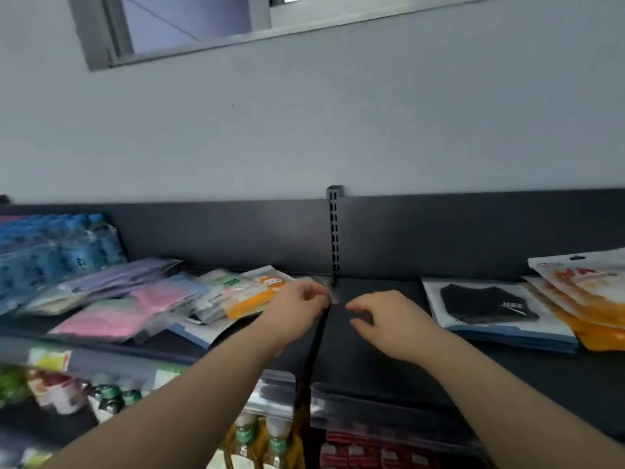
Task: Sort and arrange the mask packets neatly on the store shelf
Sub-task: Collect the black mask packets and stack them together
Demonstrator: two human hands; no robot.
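No legible text anywhere; frame blurred.
- black mask pkt [487, 304], right: white mark + small print, unreadable.
- orange pkts [586, 277], far right: red lettering, blurred.
- green label [231, 282], centre-left pkt: illegible.
- bottle labels [278, 445], bottom centre: illegible.

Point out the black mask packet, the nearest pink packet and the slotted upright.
black mask packet [487, 304]: head view, on the black mask
nearest pink packet [101, 321]: head view, middle of front
slotted upright [334, 231]: head view, mid-height
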